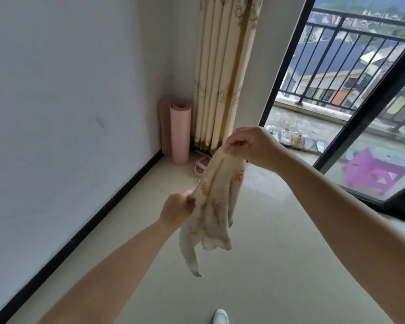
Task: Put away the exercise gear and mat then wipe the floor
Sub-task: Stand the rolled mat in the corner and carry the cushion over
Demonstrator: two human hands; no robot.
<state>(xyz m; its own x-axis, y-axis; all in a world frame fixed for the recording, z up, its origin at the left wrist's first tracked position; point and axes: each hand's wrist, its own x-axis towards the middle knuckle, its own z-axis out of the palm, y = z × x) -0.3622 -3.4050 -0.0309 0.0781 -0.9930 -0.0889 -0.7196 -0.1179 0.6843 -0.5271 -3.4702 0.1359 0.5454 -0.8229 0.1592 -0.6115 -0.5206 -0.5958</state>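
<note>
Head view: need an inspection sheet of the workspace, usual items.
Surface: pale floor, glossy, no spill visible.
Job's things: pink mat rolled, upright in the corner by the wall; pink gear on the floor beside it, at the curtain's foot; patterned cloth held in the air, hanging limp.
Clutter: nothing seen indoors.
Grippers: left hand grips the cloth's side; right hand pinches its top edge.
Cables: nothing seen.
Surroundings: beige curtain gathered; glass door frame; purple stool and shoes out on the balcony.
</note>
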